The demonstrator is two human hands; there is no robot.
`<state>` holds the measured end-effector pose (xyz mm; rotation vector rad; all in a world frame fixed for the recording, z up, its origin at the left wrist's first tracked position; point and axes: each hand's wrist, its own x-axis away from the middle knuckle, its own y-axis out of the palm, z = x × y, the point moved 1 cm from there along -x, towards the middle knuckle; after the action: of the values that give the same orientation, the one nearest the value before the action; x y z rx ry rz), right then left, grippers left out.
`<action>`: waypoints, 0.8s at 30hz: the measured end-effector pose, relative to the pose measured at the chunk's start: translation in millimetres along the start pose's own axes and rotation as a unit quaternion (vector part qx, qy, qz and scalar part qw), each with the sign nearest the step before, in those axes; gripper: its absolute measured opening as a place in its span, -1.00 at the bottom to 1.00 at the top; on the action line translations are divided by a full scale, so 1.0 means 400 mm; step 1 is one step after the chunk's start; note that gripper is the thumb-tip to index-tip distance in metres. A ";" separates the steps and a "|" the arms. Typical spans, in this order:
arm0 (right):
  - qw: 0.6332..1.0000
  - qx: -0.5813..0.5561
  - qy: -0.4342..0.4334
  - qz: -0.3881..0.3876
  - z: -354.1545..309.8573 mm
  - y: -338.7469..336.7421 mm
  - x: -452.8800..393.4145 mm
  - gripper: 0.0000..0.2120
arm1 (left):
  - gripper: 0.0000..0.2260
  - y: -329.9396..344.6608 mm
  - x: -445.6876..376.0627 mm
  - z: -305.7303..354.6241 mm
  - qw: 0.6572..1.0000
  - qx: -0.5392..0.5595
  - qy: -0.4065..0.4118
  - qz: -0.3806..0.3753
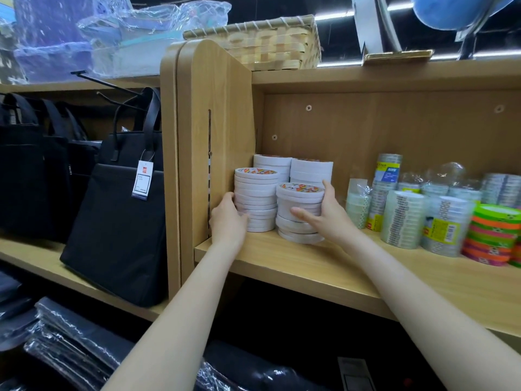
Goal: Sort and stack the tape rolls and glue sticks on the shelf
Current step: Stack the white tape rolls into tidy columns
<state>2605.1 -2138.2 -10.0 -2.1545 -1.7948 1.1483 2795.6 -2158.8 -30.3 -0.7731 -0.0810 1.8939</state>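
Far left of the upright wooden divider panel (pixel 217 131), black fabric tote bags (pixel 118 221) with long handles stand on a neighbouring shelf, one carrying a white hang tag (pixel 142 180); below them lie dark items in glossy plastic wrap, hard to make out.

Just right of the divider, on the pale wood-grain shelf board (pixel 324 266), stands the left front stack of flat white tape rolls (pixel 256 200), its long axis vertical, each disc lying flat with its hole facing up; the left hand (pixel 228 220) wraps round its left side, fingers curled against the rolls, its far fingers hidden behind the stack; beside it the shorter right front stack of white tape rolls (pixel 300 211) is also upright, its lower rolls slid slightly out of line; the right hand (pixel 321 213) grips it, thumb across the front, fingers round the right side; two taller white stacks (pixel 293 167) stand behind, partly hidden.

Further right of the divider, clear tape rolls in crinkled shiny wrap (pixel 406 213) stand in upright columns, labels too blurred to read; at the frame edge a stack of green, orange and pink rolls (pixel 492 235) is cut off.

Above the divider sits a woven pale basket (pixel 267 42).
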 end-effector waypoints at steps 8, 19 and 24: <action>0.993 0.100 0.054 -0.014 0.015 -0.001 0.029 0.04 | -0.29 0.013 0.034 0.021 0.986 -0.149 0.009 -0.080; 0.996 0.039 0.072 -0.019 0.002 0.000 0.038 -0.03 | -0.34 0.012 0.030 0.018 0.992 -0.105 0.005 -0.066; 0.997 0.027 0.067 0.020 0.003 0.003 0.031 -0.10 | -0.36 0.014 0.026 0.013 0.993 -0.105 0.011 -0.059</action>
<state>2605.5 -2127.9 -17.2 -2.1891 -1.6546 1.0194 2785.6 -2151.2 -33.2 -0.9112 -0.3104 1.7825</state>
